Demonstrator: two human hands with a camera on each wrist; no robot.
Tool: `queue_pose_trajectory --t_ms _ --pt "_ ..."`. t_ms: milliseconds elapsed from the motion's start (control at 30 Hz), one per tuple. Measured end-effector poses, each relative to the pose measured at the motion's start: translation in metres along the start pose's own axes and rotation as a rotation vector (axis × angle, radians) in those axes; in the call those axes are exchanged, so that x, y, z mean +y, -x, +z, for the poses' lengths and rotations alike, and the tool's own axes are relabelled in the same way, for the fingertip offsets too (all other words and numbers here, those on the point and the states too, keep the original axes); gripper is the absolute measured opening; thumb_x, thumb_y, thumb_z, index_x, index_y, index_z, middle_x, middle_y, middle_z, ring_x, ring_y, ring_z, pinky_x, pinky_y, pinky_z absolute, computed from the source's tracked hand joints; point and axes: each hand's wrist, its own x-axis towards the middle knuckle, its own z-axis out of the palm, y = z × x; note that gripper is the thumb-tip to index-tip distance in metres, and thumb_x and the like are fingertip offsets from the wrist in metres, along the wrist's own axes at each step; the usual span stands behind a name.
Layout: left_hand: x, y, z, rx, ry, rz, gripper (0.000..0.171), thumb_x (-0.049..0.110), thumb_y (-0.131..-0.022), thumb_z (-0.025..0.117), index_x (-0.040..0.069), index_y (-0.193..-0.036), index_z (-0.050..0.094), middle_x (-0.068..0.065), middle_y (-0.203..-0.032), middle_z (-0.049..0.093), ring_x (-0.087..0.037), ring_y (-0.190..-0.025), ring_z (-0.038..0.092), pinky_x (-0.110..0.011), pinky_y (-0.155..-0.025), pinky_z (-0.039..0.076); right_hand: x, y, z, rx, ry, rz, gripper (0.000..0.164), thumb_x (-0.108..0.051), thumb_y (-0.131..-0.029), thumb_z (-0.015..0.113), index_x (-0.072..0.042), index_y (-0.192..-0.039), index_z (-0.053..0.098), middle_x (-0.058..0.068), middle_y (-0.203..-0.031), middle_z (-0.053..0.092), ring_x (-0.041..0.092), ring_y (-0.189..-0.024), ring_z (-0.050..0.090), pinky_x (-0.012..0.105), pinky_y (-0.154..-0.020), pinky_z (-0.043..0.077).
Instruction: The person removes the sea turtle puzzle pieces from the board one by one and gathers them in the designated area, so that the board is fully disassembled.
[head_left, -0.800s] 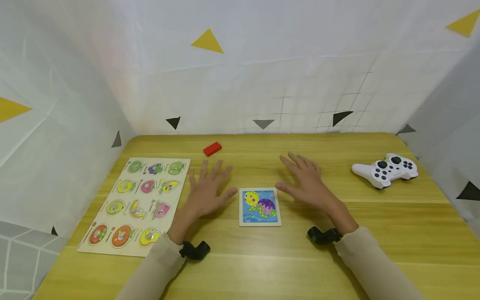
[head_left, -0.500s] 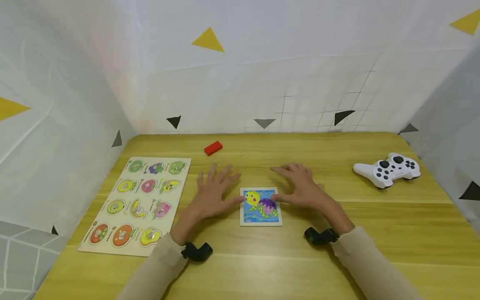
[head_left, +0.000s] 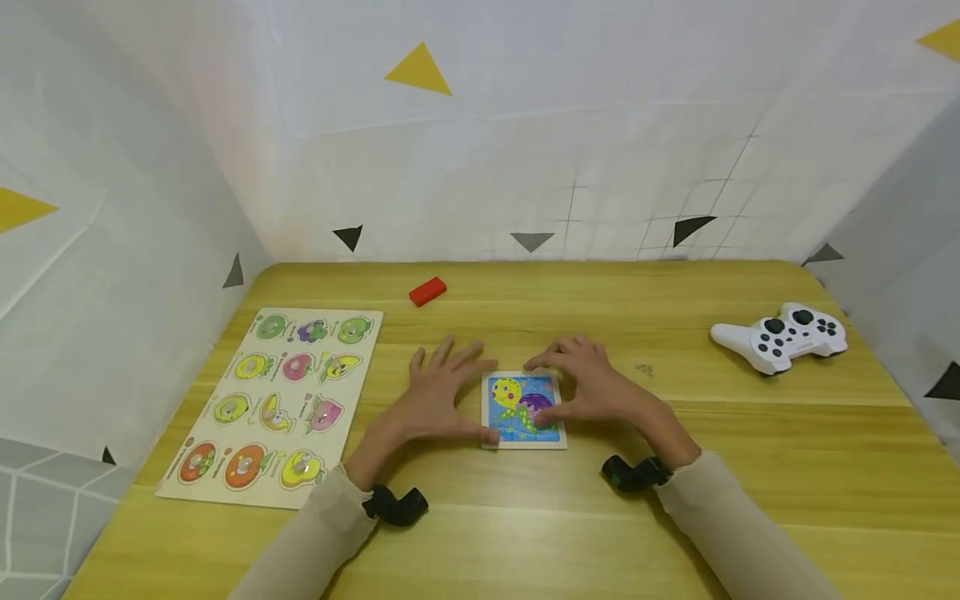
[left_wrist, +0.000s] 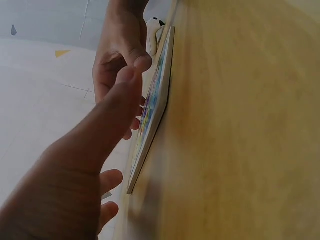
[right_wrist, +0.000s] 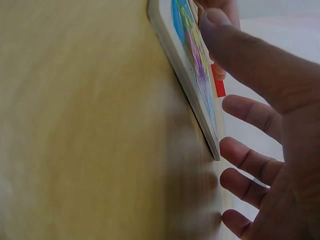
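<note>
A small square jigsaw puzzle (head_left: pixel 517 432) with a yellow and purple turtle picture in a pale wooden frame lies flat on the table, between both hands. My left hand (head_left: pixel 438 404) is at its left side, fingers spread and relaxed, thumb tip over the lower left corner. From the right, my right hand (head_left: pixel 592 385) reaches over the puzzle, thumb above the turtle's shell and fingertips near the far edge. In the right wrist view the puzzle (right_wrist: pixel 187 85) lies flat, the thumb (right_wrist: pixel 265 62) above it with a gap to the fingers. Neither hand grips anything.
A wooden fruit peg puzzle board (head_left: pixel 238 425) lies at the left. A red block (head_left: pixel 427 292) sits toward the back of the wooden table (head_left: pixel 480 533). A white game controller (head_left: pixel 780 338) rests at the right. White cloth walls (head_left: pixel 480 167) stand behind and beside the table.
Both hands have moved inward to the turtle puzzle, thumbs now over its frame and picture. The right fingers have bent more. The puzzle lies in the same place on the table.
</note>
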Motion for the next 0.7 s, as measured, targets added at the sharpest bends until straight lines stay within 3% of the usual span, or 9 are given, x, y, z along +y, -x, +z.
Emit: queue_pose_trajectory --t_ms 200,400,567,700 --pt "0.0005 0.0005 0.0003 -0.009 0.017 0.029 0.110 0.085 -0.061 0.074 0.040 -0.155 0.040 0.007 -0.172 0.019 -0.039 -0.159 -0.001 -0.075 -0.115 -0.005 -0.0012 0.0003 -0.0011 -0.021 0.003 -0.019 0.071 -0.055 -0.067 0.091 -0.029 -0.129 0.067 0.001 -0.120 0.058 0.026 -0.119 0.045 0.048 -0.093 0.026" --pt "-0.0005 0.0000 0.0008 -0.005 0.004 0.053 0.108 0.084 -0.062 0.075 0.039 -0.155 0.041 0.007 -0.171 0.021 -0.041 -0.159 0.000 -0.077 -0.114 -0.004 -0.0024 0.0005 -0.0022 -0.031 0.004 -0.018 0.066 -0.053 -0.067 0.092 -0.030 -0.125 0.069 0.000 -0.117 0.058 0.024 -0.116 0.044 0.048 -0.092 0.025" --pt "-0.0022 -0.0004 0.0015 0.013 -0.030 0.063 0.103 0.085 -0.068 0.069 0.040 -0.155 0.040 0.010 -0.170 0.023 -0.038 -0.159 0.004 -0.074 -0.115 -0.002 0.0012 0.0012 -0.0012 -0.021 0.000 -0.001 0.064 -0.053 -0.069 0.091 -0.029 -0.124 0.070 -0.001 -0.116 0.061 0.023 -0.114 0.045 0.047 -0.091 0.025" --pt "-0.0034 0.0003 0.0027 0.050 -0.020 0.086 0.084 0.077 -0.078 0.066 0.040 -0.151 0.048 0.011 -0.168 0.030 -0.035 -0.159 0.010 -0.072 -0.116 -0.002 0.0061 0.0023 -0.0009 0.001 -0.013 0.022 0.061 -0.053 -0.070 0.090 -0.028 -0.122 0.070 0.000 -0.117 0.063 0.023 -0.113 0.046 0.046 -0.091 0.025"
